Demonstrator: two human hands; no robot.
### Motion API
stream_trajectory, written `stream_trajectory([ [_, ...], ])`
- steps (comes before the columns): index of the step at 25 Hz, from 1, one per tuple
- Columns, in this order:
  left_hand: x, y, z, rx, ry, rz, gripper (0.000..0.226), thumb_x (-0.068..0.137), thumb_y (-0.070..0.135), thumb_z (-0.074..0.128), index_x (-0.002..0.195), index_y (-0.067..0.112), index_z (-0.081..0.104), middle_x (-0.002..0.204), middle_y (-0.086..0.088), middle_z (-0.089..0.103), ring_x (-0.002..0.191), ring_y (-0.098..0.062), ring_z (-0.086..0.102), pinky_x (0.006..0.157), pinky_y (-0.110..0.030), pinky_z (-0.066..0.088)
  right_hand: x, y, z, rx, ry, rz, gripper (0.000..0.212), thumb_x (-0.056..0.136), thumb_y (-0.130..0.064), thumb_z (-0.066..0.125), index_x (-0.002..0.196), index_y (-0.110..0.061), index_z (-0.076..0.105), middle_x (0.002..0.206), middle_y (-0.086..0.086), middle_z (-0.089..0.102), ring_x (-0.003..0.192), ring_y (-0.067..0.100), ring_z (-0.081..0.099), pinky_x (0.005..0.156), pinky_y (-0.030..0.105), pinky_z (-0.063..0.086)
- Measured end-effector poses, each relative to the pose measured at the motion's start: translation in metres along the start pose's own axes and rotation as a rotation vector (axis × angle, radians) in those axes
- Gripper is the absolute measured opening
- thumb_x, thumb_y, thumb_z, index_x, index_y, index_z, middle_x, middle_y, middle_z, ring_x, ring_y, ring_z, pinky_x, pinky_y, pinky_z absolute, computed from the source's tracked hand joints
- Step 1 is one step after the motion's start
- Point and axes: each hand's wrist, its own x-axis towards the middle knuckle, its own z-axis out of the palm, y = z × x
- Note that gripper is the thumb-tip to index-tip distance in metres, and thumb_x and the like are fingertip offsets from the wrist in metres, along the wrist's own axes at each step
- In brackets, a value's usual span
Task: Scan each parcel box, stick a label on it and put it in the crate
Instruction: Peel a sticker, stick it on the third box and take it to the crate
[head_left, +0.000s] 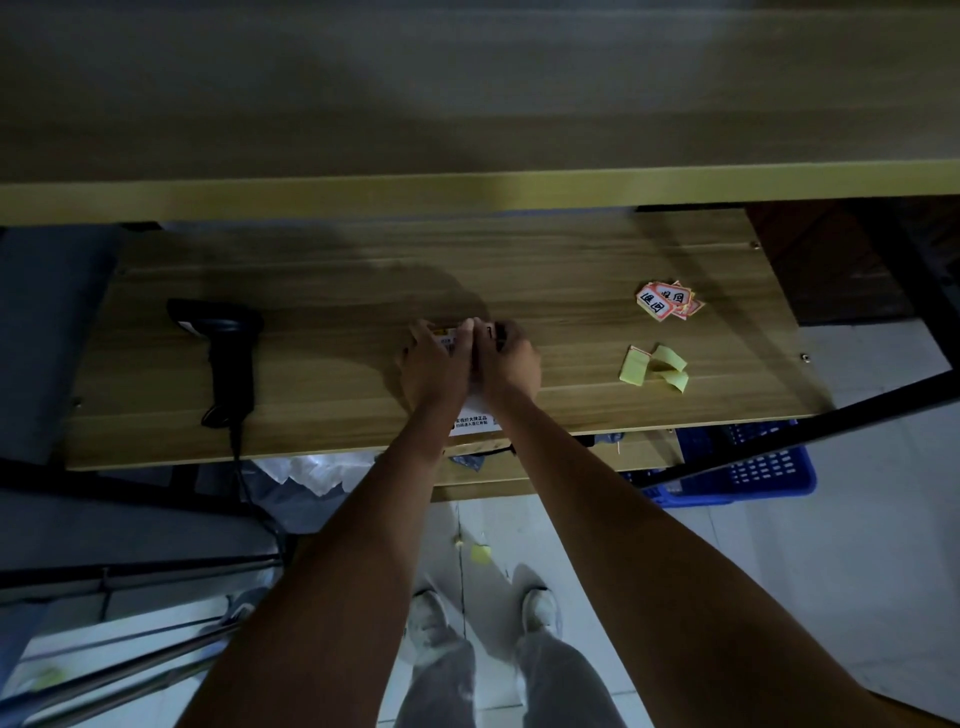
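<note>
From the head camera, looking down over the person's forearms, both hands meet at the middle of the wooden table (571, 260). The left hand (434, 364) and right hand (509, 364) lie side by side, touching, pressed flat on top of a parcel box (470, 418) that sits near the table's front edge. The fingers (418, 335) of the left hand are spread a little and curl over the box's far edge; those of the right hand are bent down over the far right corner. The hands hide most of the box, so only a strip of printed white label shows at its near end and a bit of yellow and black at the far end. Whether a sticker lies under the palms, I cannot tell.

To the left, well apart from the hands, a black handheld scanner (228, 358) lies on the table, its cable dropping over the front edge. To the right sits a small heap of red and white labels (667, 301), and nearer, some yellow backing strips (654, 366). A blue crate (753, 467) stands on the floor under the table's right end.
</note>
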Motion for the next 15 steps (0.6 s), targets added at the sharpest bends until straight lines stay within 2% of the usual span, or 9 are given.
stream_trajectory([
  [4, 0.0034, 0.0004, 0.0023, 0.045, -0.002, 0.012, 0.061, 0.092, 0.051, 0.05, 0.13, 0.004, 0.045, 0.131, -0.018, 0.055, 0.122, -0.036, 0.047, 0.093, -0.039, 0.04, 0.0012, -0.0015, -0.0009, -0.094, 0.009, -0.023, 0.037, 0.101, -0.04, 0.038, 0.112, -0.015, 0.062, 0.106, 0.009, 0.069, 0.095, 0.029, 0.065, 0.069, 0.027, 0.039],
  [10, 0.0065, -0.0029, 0.0018, 0.012, 0.019, 0.049, 0.041, 0.099, 0.035, 0.04, 0.119, 0.001, 0.05, 0.12, -0.021, 0.06, 0.116, -0.037, 0.052, 0.094, -0.038, 0.036, 0.0012, -0.003, -0.0011, -0.065, 0.038, 0.013, 0.039, 0.104, -0.03, 0.03, 0.103, -0.006, 0.061, 0.101, 0.015, 0.068, 0.092, 0.032, 0.065, 0.067, 0.027, 0.039],
  [12, 0.0056, -0.0016, 0.0008, -0.008, 0.043, 0.043, 0.037, 0.1, 0.032, 0.039, 0.115, 0.0, 0.051, 0.117, -0.022, 0.061, 0.113, -0.038, 0.054, 0.093, -0.038, 0.037, 0.0003, -0.0017, 0.0001, 0.024, 0.035, 0.026, 0.042, 0.103, -0.037, 0.033, 0.099, -0.007, 0.063, 0.096, 0.013, 0.069, 0.088, 0.03, 0.065, 0.067, 0.029, 0.044],
  [15, 0.0001, 0.001, -0.001, 0.001, 0.036, 0.032, 0.052, 0.096, 0.045, 0.045, 0.123, 0.001, 0.049, 0.126, -0.019, 0.057, 0.118, -0.035, 0.051, 0.095, -0.037, 0.038, -0.001, 0.001, -0.0002, 0.086, 0.005, 0.034, 0.04, 0.095, -0.051, 0.046, 0.104, -0.017, 0.066, 0.096, 0.005, 0.071, 0.084, 0.019, 0.066, 0.068, 0.027, 0.048],
])
